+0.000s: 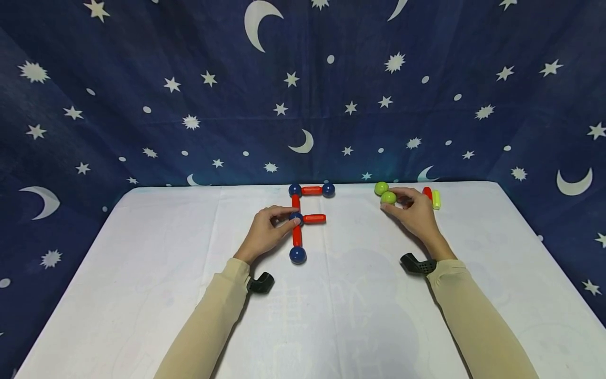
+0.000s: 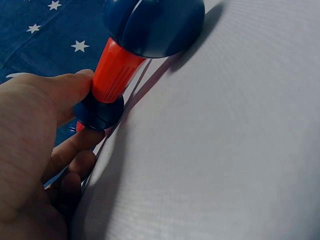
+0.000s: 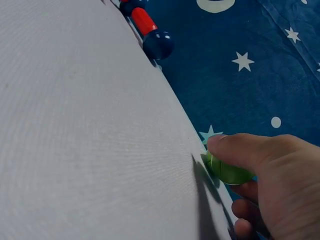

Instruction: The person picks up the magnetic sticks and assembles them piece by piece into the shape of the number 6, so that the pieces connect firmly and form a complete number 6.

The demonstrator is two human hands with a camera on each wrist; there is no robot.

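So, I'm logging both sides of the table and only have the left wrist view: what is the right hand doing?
Observer: The right hand pinches a green ball between thumb and fingers.
Operator: Is that the only one of that colour?
Observer: No, the head view shows a second green ball right beside it, on the far side.
Operator: Anything on the other side of that hand?
Observer: Yes, a red rod and a yellow-green rod lie side by side there.
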